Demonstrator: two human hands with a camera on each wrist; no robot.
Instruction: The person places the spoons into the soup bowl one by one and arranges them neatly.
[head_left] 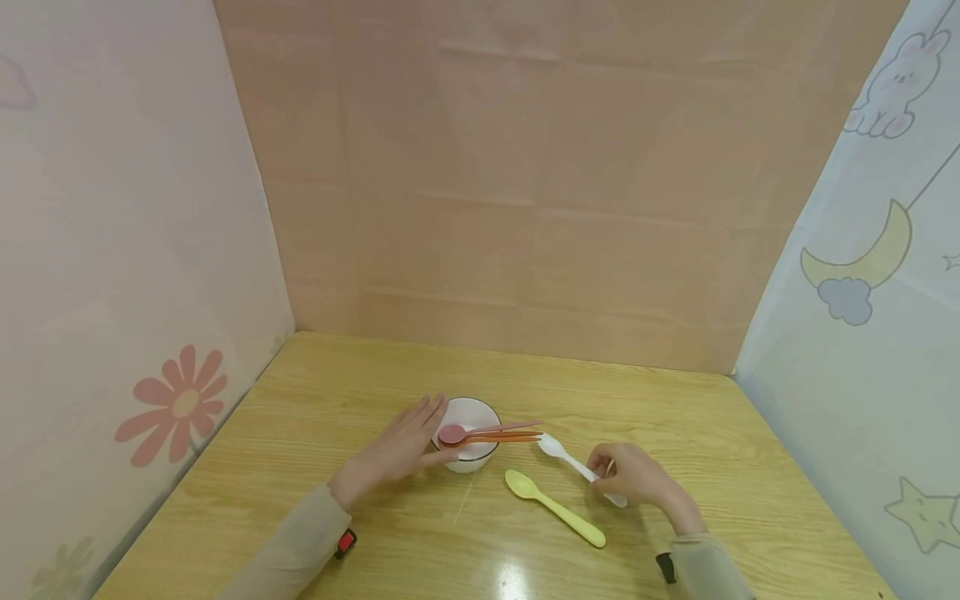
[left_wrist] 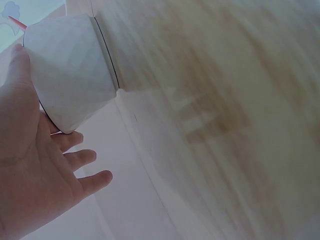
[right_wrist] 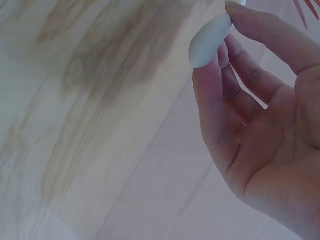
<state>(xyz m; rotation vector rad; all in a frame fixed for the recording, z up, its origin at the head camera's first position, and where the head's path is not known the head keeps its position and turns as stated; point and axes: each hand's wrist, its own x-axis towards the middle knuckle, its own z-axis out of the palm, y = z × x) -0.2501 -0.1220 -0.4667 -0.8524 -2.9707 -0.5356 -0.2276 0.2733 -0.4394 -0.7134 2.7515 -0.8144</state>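
A small white bowl [head_left: 470, 417] [left_wrist: 70, 75] stands on the wooden table [head_left: 375, 533]. A pink spoon [head_left: 453, 434] and orange chopsticks [head_left: 502, 437] lie across its rim. My left hand [head_left: 401, 450] [left_wrist: 35, 165] rests flat against the bowl's left side, fingers straight. My right hand [head_left: 633, 477] [right_wrist: 260, 115] pinches the handle of a white spoon [head_left: 564, 454] [right_wrist: 210, 41], whose bowl end points toward the white bowl. A yellow-green spoon [head_left: 551, 504] lies on the table between the hands, untouched.
Paper-covered walls enclose the table: pink with a flower [head_left: 176, 404] on the left, tan at the back, pale blue with a moon [head_left: 862, 262] on the right. Bare tabletop [head_left: 637, 400] lies behind and beside the bowl.
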